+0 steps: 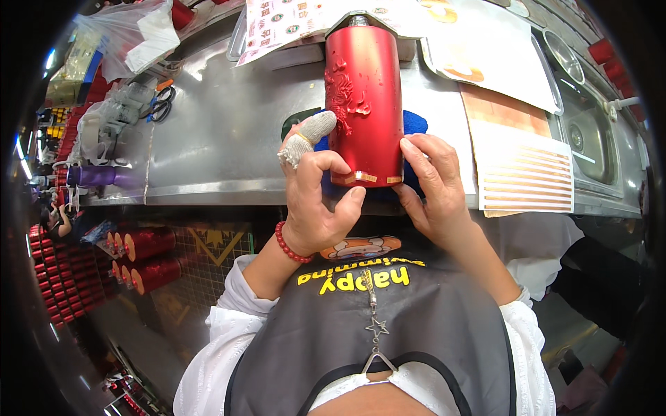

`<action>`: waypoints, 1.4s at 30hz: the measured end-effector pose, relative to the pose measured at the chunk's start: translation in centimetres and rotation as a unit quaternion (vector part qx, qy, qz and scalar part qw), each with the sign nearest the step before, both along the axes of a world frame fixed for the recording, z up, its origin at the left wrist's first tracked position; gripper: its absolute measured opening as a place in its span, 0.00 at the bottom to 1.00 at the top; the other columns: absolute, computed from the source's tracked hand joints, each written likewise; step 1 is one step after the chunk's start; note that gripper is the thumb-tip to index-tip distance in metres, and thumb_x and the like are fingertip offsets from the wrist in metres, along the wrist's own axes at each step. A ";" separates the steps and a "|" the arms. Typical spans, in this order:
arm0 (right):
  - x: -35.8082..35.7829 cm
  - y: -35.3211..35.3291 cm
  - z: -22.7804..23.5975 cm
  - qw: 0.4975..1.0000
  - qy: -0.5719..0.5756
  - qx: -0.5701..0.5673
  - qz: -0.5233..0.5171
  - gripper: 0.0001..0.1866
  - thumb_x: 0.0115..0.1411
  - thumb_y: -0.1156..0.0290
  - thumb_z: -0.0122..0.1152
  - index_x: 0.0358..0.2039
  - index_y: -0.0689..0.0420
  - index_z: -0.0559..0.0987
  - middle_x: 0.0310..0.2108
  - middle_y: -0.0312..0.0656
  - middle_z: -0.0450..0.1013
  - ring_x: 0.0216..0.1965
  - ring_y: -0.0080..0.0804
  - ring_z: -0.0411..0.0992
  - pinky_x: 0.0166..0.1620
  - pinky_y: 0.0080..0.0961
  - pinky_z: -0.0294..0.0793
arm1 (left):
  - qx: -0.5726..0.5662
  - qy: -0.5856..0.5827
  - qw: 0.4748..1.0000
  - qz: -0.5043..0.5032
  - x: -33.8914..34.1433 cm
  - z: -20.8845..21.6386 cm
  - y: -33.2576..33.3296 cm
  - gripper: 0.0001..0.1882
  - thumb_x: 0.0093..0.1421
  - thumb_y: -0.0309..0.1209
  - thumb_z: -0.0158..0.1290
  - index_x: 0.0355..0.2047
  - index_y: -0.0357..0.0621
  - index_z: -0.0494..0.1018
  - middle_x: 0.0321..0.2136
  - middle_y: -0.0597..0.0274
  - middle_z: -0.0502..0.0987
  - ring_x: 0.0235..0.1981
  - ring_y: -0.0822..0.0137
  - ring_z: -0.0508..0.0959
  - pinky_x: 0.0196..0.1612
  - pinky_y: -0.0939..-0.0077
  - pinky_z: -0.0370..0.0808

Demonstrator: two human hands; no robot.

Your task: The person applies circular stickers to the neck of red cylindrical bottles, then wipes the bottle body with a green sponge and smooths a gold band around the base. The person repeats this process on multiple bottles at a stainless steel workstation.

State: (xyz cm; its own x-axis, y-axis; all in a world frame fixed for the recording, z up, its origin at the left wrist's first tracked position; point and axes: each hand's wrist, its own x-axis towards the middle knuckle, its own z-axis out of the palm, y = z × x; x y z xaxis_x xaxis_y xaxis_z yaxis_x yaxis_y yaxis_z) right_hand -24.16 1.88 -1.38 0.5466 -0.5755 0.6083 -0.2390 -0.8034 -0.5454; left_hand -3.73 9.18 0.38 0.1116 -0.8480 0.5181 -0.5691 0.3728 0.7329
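Note:
A red metallic bottle [371, 97] with a raised relief pattern lies in front of me, its base towards me. A narrow gold strip [364, 178] runs along the base edge. My left hand [312, 187] grips the bottle's left side near the base, its forefinger bent at the strip and its thumb just below. Pale fabric finger covers [312, 135] wrap some left fingers. My right hand [437, 180] holds the right side near the base, fingers on the wall and thumb under the edge. A blue cloth [415, 125] lies beneath the bottle, mostly hidden.
The bottle is on a steel worktop [215, 132]. At right lies a sheet of gold strips [527, 177], near a sink [590, 139]. Printed paper [284, 28] covers the far side. Scissors [161, 104] and a plastic bag [132, 41] are at left. More red bottles [149, 270] stand lower left.

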 end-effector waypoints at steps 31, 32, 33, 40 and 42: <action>0.1 -0.3 0.0 0.999 -0.035 -0.009 -0.004 0.38 0.41 0.86 0.69 0.57 0.64 0.72 0.51 0.50 0.69 0.52 0.51 0.70 0.54 0.41 0.72 | 0.097 0.102 0.990 -0.019 -1.2 0.8 -1.1 0.35 0.58 0.34 0.61 0.62 0.34 0.60 0.57 0.51 0.65 0.60 0.59 0.65 0.64 0.65 0.62; 0.1 -0.3 0.0 0.999 -0.036 -0.009 -0.004 0.38 0.41 0.86 0.69 0.57 0.64 0.72 0.51 0.50 0.69 0.52 0.51 0.70 0.54 0.41 0.72 | 0.100 0.103 0.989 -0.022 -1.2 0.8 -1.1 0.35 0.59 0.34 0.62 0.62 0.34 0.60 0.57 0.51 0.65 0.60 0.60 0.65 0.64 0.65 0.62; 0.1 -0.3 0.0 0.999 -0.035 -0.009 -0.003 0.37 0.41 0.86 0.69 0.57 0.64 0.72 0.51 0.50 0.69 0.52 0.50 0.70 0.54 0.41 0.72 | 0.100 0.142 0.984 -0.042 -1.0 0.6 -1.1 0.36 0.59 0.35 0.62 0.63 0.34 0.59 0.58 0.51 0.64 0.61 0.60 0.64 0.65 0.65 0.61; -0.1 -0.3 -0.4 1.000 -0.026 0.004 0.009 0.38 0.43 0.87 0.68 0.59 0.63 0.72 0.55 0.51 0.67 0.56 0.51 0.67 0.58 0.42 0.69 | 0.131 0.238 0.958 -0.087 0.1 -0.1 -1.2 0.45 0.60 0.36 0.62 0.68 0.35 0.48 0.63 0.51 0.56 0.65 0.61 0.59 0.69 0.65 0.56; -0.2 -0.3 -0.6 1.000 -0.021 0.012 0.014 0.38 0.44 0.87 0.67 0.60 0.63 0.72 0.57 0.52 0.66 0.58 0.51 0.65 0.59 0.42 0.67 | 0.129 0.161 0.976 -0.076 0.6 -0.1 -1.4 0.46 0.59 0.35 0.62 0.69 0.36 0.47 0.62 0.51 0.56 0.66 0.61 0.58 0.69 0.65 0.55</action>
